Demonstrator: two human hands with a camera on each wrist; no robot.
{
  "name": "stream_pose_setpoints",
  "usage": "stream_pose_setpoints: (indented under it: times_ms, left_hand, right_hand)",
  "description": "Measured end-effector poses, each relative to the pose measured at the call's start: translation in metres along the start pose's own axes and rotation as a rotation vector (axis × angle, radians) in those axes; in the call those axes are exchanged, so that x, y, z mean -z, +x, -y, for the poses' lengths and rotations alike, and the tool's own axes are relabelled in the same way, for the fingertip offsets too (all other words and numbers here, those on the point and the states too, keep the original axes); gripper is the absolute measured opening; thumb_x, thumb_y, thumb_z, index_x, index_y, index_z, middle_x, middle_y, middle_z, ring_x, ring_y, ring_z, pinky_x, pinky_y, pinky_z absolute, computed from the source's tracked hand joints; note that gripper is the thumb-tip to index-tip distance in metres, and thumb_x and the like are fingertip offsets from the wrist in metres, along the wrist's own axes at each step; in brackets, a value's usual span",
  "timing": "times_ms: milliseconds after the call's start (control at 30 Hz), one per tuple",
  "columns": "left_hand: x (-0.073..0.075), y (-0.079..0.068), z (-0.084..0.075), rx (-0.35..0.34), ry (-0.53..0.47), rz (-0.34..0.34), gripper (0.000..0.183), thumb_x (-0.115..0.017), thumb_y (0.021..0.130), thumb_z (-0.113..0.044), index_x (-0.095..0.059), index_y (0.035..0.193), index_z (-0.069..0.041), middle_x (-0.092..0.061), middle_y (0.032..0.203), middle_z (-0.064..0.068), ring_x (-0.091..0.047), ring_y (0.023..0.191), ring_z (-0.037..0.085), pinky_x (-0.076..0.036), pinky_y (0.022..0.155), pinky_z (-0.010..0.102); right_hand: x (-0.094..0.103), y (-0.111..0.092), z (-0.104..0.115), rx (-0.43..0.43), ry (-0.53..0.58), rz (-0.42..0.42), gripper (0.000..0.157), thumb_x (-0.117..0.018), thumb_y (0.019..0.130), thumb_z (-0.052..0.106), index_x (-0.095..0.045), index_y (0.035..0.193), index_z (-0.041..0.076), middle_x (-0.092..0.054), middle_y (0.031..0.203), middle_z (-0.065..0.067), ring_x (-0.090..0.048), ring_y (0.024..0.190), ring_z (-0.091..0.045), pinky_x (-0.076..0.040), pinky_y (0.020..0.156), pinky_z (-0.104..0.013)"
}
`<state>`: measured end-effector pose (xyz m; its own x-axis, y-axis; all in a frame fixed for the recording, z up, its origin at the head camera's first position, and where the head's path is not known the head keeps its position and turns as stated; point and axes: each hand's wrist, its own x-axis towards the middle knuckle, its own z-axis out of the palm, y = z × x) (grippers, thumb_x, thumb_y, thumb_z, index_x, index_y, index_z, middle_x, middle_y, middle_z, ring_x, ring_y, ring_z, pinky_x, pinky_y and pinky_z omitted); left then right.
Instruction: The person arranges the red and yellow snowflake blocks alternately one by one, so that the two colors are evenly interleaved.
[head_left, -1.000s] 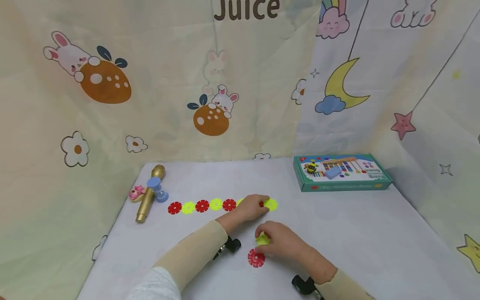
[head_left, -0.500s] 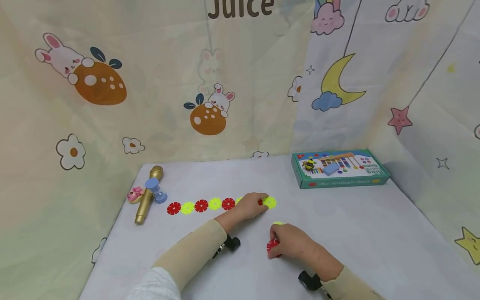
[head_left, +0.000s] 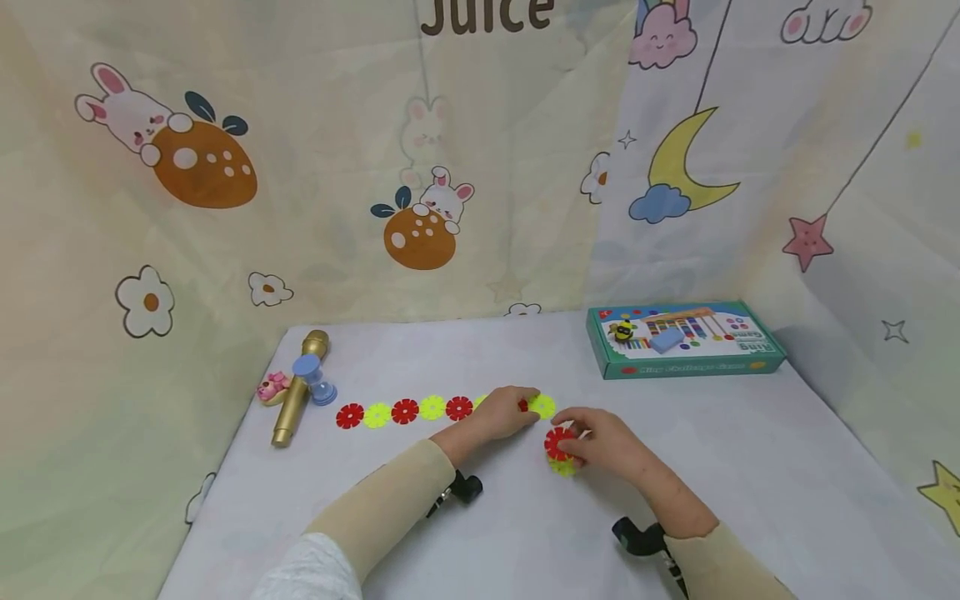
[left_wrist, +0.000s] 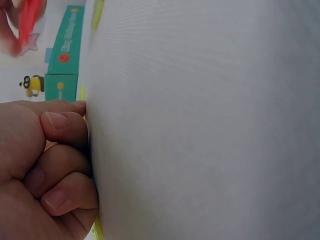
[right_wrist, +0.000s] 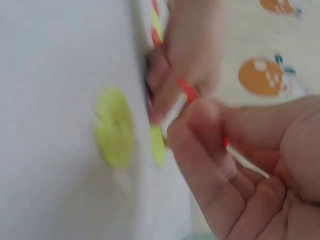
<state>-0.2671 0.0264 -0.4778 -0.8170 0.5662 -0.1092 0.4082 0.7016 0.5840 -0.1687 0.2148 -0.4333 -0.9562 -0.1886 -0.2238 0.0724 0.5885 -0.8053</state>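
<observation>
At the right end of a row of alternating red and yellow plastic snowflake discs [head_left: 405,412], my left hand [head_left: 504,413] holds a red disc [head_left: 522,406] between thumb and index finger. The end yellow disc [head_left: 543,407] shows just beyond the fingertips. In the left wrist view the other fingers of the left hand [left_wrist: 60,165] are curled against the tabletop. My right hand [head_left: 603,442] pinches another red disc [head_left: 558,443] in front of the row's end. Below it, a loose yellow disc [right_wrist: 115,129] lies on the white table in the right wrist view.
A gold microphone [head_left: 294,400], a blue hourglass [head_left: 315,379] and a small pink toy [head_left: 273,387] sit at the table's left edge. A green game box [head_left: 686,342] lies at the back right, before a printed cloth wall [head_left: 510,233].
My right hand has gone from holding a yellow disc to picking up the red one, and has moved right and towards the row. The yellow disc is on the table; the left hand stays put.
</observation>
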Motion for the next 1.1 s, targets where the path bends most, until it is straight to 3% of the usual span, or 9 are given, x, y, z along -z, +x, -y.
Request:
stream_pose_setpoints:
  times_ms: [167,300,533,833,1100]
  left_hand:
    - [-0.001,0.0,-0.002,0.004,0.005,0.01,0.047,-0.063,0.09,-0.031,-0.054,0.135,-0.019,-0.056,0.13,-0.001,-0.049,0.118,0.017,-0.041,0.098,0.035]
    - [-0.002,0.0,-0.004,0.004,0.011,0.014,0.047,-0.063,0.09,-0.031,-0.054,0.135,-0.019,-0.056,0.13,-0.001,-0.049,0.117,0.017,-0.041,0.098,0.034]
    - [-0.003,0.001,-0.002,-0.008,0.033,0.005,0.048,-0.063,0.09,-0.031,-0.053,0.135,-0.019,-0.056,0.13,-0.002,-0.049,0.117,0.016,-0.041,0.098,0.033]
    - [-0.003,0.001,0.004,0.027,0.016,0.01,0.049,-0.064,0.089,-0.032,-0.053,0.136,-0.021,-0.054,0.131,-0.002,-0.048,0.119,0.017,-0.04,0.099,0.035]
    - [-0.006,0.014,-0.025,0.057,-0.01,0.022,0.057,-0.069,0.083,-0.037,-0.052,0.136,-0.025,-0.053,0.133,-0.005,-0.047,0.122,0.017,-0.043,0.096,0.039]
  right_hand:
    - [0.025,0.025,-0.011,-0.107,-0.052,-0.141,0.047,-0.069,0.085,0.011,-0.056,0.13,0.009,-0.055,0.102,-0.011,-0.053,0.088,-0.023,-0.052,0.067,-0.029]
    - [0.03,0.041,-0.021,-0.132,-0.118,-0.185,0.049,-0.07,0.085,0.014,-0.055,0.131,0.004,-0.056,0.104,-0.014,-0.05,0.094,-0.027,-0.052,0.071,-0.03]
    - [0.025,0.053,-0.031,-0.134,-0.215,-0.192,0.054,-0.075,0.081,0.021,-0.056,0.129,0.005,-0.057,0.112,-0.015,-0.051,0.1,-0.029,-0.05,0.082,-0.039]
    - [0.02,0.055,-0.042,-0.119,-0.207,-0.209,0.035,-0.073,0.081,0.014,-0.064,0.114,0.007,-0.057,0.111,-0.013,-0.05,0.1,-0.029,-0.051,0.081,-0.039]
    - [0.022,0.057,-0.048,-0.109,-0.192,-0.204,0.033,-0.071,0.084,0.016,-0.063,0.115,0.009,-0.055,0.113,-0.013,-0.049,0.101,-0.029,-0.049,0.085,-0.042]
